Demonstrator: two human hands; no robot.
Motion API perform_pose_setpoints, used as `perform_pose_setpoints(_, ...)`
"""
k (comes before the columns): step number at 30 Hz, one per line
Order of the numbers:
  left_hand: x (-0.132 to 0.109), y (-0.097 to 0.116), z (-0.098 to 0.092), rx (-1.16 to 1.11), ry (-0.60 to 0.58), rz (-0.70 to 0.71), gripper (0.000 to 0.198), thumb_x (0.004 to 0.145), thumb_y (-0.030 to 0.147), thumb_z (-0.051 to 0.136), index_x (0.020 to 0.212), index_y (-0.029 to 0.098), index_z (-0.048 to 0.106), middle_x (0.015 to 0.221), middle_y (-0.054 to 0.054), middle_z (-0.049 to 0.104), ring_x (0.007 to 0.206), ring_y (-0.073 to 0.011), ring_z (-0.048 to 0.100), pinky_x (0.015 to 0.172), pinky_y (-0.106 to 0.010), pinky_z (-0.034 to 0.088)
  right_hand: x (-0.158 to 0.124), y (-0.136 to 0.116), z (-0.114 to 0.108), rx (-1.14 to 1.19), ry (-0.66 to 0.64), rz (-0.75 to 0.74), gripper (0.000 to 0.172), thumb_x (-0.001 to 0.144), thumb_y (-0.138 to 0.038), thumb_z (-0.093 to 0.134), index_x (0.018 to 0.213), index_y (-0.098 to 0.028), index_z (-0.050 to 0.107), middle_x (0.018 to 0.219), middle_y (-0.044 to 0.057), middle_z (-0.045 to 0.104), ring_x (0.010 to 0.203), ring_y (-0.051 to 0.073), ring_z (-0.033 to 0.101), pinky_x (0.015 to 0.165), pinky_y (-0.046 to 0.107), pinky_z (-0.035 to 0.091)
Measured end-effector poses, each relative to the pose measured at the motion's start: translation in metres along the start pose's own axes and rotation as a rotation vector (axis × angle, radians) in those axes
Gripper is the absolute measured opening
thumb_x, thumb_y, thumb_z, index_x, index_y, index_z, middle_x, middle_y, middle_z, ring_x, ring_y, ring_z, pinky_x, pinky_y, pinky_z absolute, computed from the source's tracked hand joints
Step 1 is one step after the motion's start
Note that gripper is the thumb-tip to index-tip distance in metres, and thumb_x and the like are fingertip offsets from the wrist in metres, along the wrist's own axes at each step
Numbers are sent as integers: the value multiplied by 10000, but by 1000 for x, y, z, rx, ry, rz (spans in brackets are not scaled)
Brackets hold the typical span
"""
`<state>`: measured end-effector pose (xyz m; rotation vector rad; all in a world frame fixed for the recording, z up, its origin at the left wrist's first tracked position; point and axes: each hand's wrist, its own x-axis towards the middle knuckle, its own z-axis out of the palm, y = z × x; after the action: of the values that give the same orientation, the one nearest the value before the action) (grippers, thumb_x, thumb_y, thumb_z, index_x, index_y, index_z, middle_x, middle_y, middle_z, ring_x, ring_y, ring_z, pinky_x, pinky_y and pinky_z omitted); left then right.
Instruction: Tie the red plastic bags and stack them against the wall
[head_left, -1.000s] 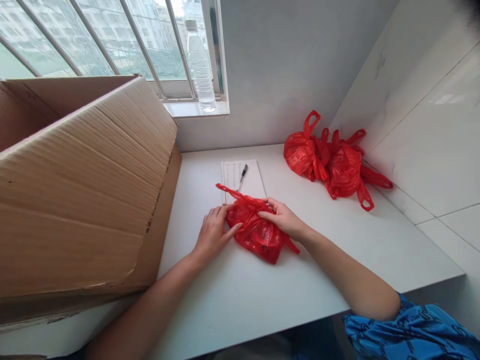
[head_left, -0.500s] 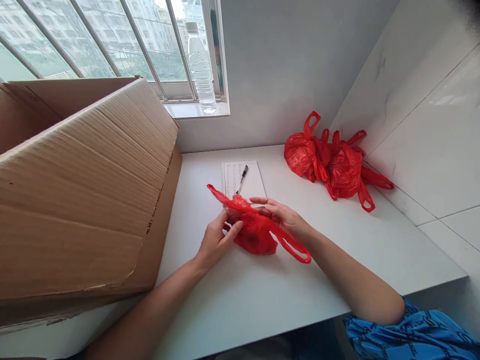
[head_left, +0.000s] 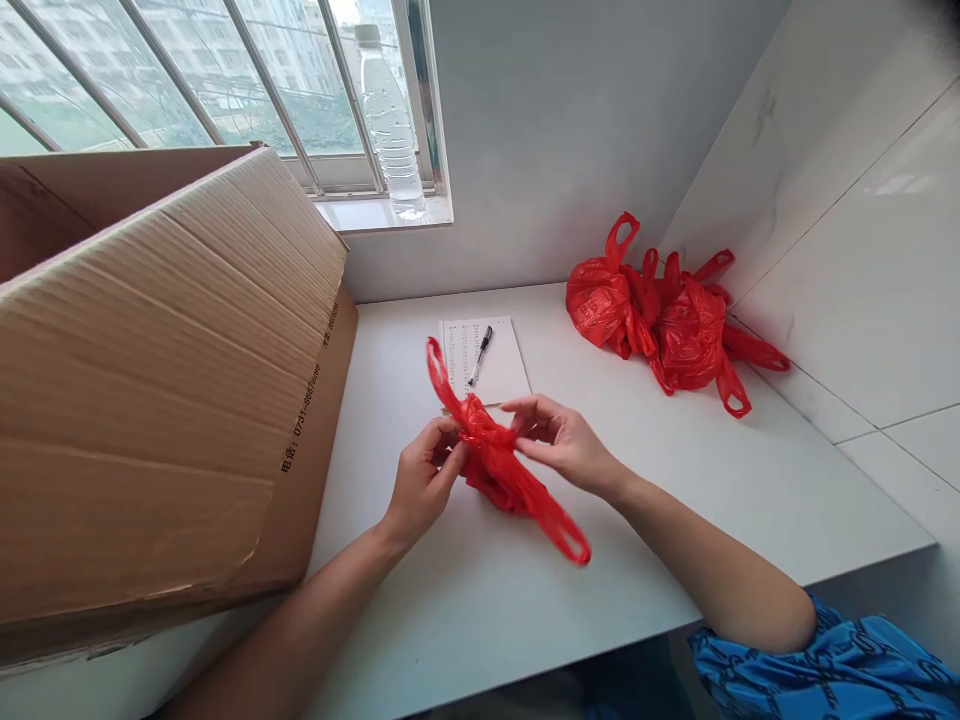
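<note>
Thin red plastic carrier bag (head_left: 489,462) is gathering into a twisted bunch between the person's hands, in the middle of the desk, and I cannot tell if its lower part is touching the surface. One long red handle loop (head_left: 439,372) is pointing to the far side, and the other red handle loop (head_left: 568,535) is hanging toward the near right. The bare left hand (head_left: 424,482) is closing its fingers narrowly around the bunched bag. The bare right hand (head_left: 561,442) is keeping its fingers half open, with the tips at the bag, but I cannot tell if they are really pinching it. This bag is probably very light, soft and slippery, so the gathered neck or the handle loops seem the best places for taking hold.

Just beyond the hands, a white lined notepad (head_left: 480,362) is lying with a black pen (head_left: 481,354) on it. Two knotted red plastic bags (head_left: 645,318) are sitting at the far right corner. A large brown corrugated cardboard box (head_left: 157,400) is standing at the left side, and a blue patterned sleeve (head_left: 825,670) is showing at the near right.
</note>
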<state>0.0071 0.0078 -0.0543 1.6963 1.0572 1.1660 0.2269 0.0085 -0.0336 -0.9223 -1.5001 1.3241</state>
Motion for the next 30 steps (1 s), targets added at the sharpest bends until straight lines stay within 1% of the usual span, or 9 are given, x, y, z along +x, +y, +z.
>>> perform_pose_setpoints(3, 3, -3, -4, 60, 49, 44, 90, 944, 287, 564, 944, 197, 555, 737, 30, 555, 570, -79, 490, 523, -200, 427, 3, -2, -14, -43, 197, -41, 306, 816, -243, 683, 1119, -244, 643, 931, 3, 584, 872, 132, 596, 797, 283, 537)
perform_pose_setpoints(5, 5, -4, -7, 115, 48, 55, 94, 940, 289, 570, 970, 200, 564, 810, 13, 581, 625, -86, 516, 555, -203, 438, 5, -3, -21, -79, 255, -41, 300, 813, -266, 693, 1107, -243, 635, 962, 8, 592, 904, 137, 593, 811, 285, 532)
perform_pose_setpoints(7, 7, -4, -8, 157, 19, 36, 123, 934, 292, 575, 1023, 208, 558, 895, -3, 599, 691, -99, 557, 597, -212, 463, 5, -2, -26, -157, 200, 25, 292, 825, -316, 690, 1098, -236, 626, 977, 15, 618, 876, 142, 598, 782, 293, 528)
perform_pose_setpoints(10, 8, -2, -7, 179, -70, -37, 212, 932, 320, 572, 1111, 222, 513, 936, -9, 617, 727, -118, 590, 608, -224, 481, 2, 2, -23, -286, -47, 192, 272, 855, -410, 654, 1045, -218, 620, 925, 14, 658, 750, 140, 594, 679, 296, 498)
perform_pose_setpoints(13, 5, -1, -3, 178, -175, -110, 284, 911, 357, 601, 1132, 220, 486, 908, -11, 636, 745, -142, 613, 609, -242, 503, -1, 7, -12, -341, -175, 217, 265, 831, -442, 679, 929, -208, 601, 846, -8, 651, 710, 141, 571, 622, 280, 451)
perform_pose_setpoints(18, 3, 1, 0, 50, -172, -118, 256, 885, 305, 636, 1086, 215, 505, 962, -24, 643, 825, -161, 645, 679, -280, 569, 1, 10, -2, -222, -133, 109, 177, 832, -313, 670, 956, -205, 604, 892, -1, 660, 768, 145, 589, 652, 272, 468)
perform_pose_setpoints(23, 10, 0, -8, -54, -58, -74, 302, 879, 247, 615, 1155, 231, 494, 981, -12, 555, 851, -137, 600, 681, -260, 580, 5, 3, -24, -138, 48, 87, 253, 858, -304, 638, 1091, -212, 601, 944, 24, 685, 780, 150, 638, 709, 297, 518)
perform_pose_setpoints(27, 12, -3, -13, 163, -150, -77, 445, 849, 146, 548, 1268, 260, 452, 1053, -13, 516, 742, -84, 557, 616, -201, 527, 3, -1, -33, -398, 29, 115, 306, 888, -217, 550, 1189, -253, 595, 973, 18, 713, 752, 149, 653, 732, 324, 534)
perform_pose_setpoints(30, 9, -2, -14, 345, -202, 5, 505, 841, 119, 514, 1318, 270, 445, 1095, -30, 529, 719, -83, 546, 578, -184, 496, 2, 0, -31, -558, 32, 58, 321, 913, -202, 492, 1210, -261, 598, 1105, 44, 698, 897, 182, 670, 766, 343, 544)
